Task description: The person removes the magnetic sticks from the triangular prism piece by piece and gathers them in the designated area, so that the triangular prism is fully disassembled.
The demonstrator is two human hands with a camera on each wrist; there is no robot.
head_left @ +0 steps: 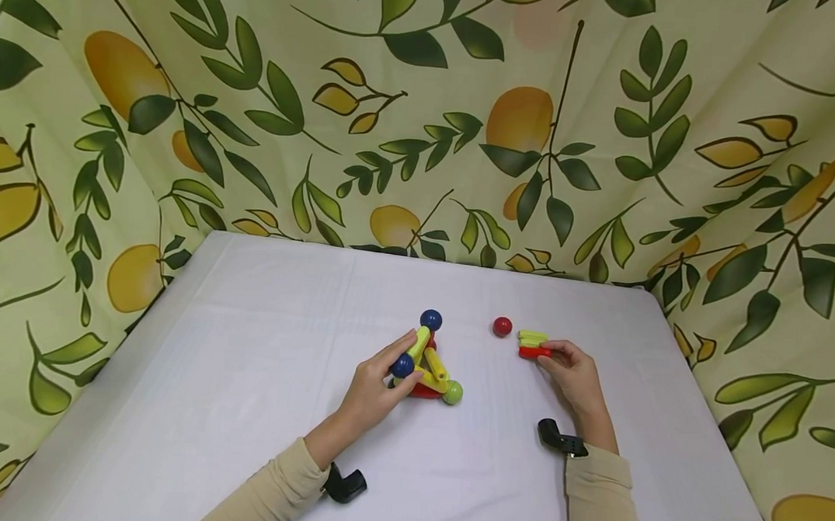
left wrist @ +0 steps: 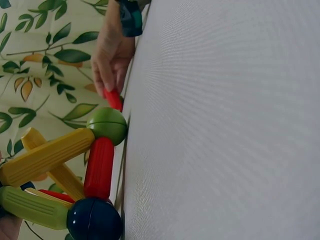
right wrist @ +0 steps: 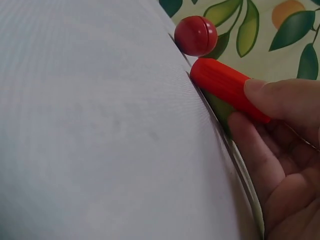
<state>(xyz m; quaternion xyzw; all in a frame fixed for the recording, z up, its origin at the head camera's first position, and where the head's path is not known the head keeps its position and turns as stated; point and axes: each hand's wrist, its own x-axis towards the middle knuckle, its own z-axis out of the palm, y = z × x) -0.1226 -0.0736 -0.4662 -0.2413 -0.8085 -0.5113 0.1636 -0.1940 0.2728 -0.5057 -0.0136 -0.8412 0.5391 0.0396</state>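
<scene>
My left hand (head_left: 370, 387) holds a frame of coloured rods and balls, its thumb and fingers around a blue ball (head_left: 403, 365). Yellow rods (head_left: 437, 365), a lime rod (head_left: 421, 341), another blue ball (head_left: 431, 319) and a green ball (head_left: 453, 392) belong to the frame. The left wrist view shows a red rod (left wrist: 99, 167) joining the green ball to a dark blue ball (left wrist: 94, 220). Off to the right, my right hand (head_left: 575, 376) pinches a loose red rod (right wrist: 225, 85) between thumb and fingers. Lime rods (head_left: 531, 335) lie just beyond that rod.
A loose red ball (head_left: 502, 326) rests on the white-covered table (head_left: 260, 347), left of the lime rods. Behind the table hangs a leaf-and-fruit patterned curtain (head_left: 425, 82). Black wrist devices (head_left: 560, 439) sit at both cuffs.
</scene>
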